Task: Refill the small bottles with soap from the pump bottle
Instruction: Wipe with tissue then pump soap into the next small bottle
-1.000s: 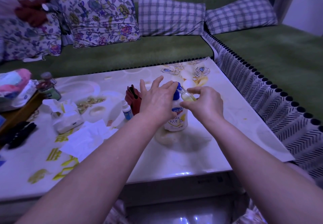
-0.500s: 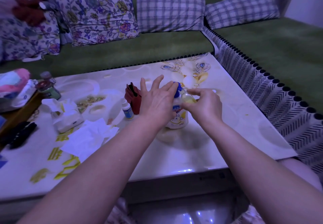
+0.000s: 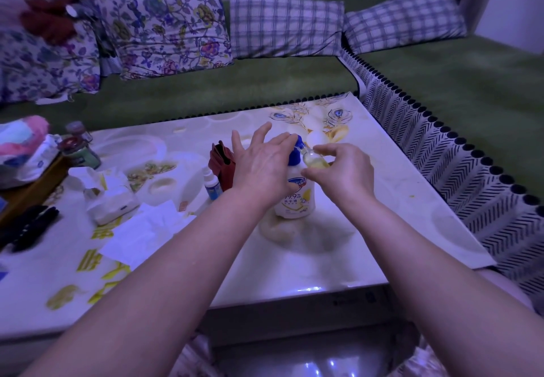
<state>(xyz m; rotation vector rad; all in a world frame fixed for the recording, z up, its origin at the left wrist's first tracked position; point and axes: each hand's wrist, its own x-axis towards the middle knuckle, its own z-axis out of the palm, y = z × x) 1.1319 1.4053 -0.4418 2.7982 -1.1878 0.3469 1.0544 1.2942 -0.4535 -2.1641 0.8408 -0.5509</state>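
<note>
One pump bottle point(image 3: 295, 200) under wide left grip point(image 3: 262, 167); first small bottle point(image 3: 315, 161) in right grip point(image 3: 343, 175); second small bottle point(image 3: 212, 186) aside.

Premises: a domestic living room. Findings in support:

- A green corner sofa point(image 3: 265, 88) runs along two walls, carrying a floral cushion point(image 3: 173, 29) and checked cushions point(image 3: 282, 23).
- Red clothing point(image 3: 50, 20) lies heaped at the sofa's far left end.
- A patterned throw point(image 3: 441, 164) with dark bobble edging hangs over the seat front on the right.
- A low glossy table point(image 3: 368, 229) with printed flower motifs stands in the sofa's angle.
- Household items lie on the table: a tissue pack point(image 3: 112, 203), loose tissues point(image 3: 144, 229), jars point(image 3: 79, 147), a pump bottle point(image 3: 297, 197) of hand wash and a small bottle point(image 3: 313, 160) at its spout.
</note>
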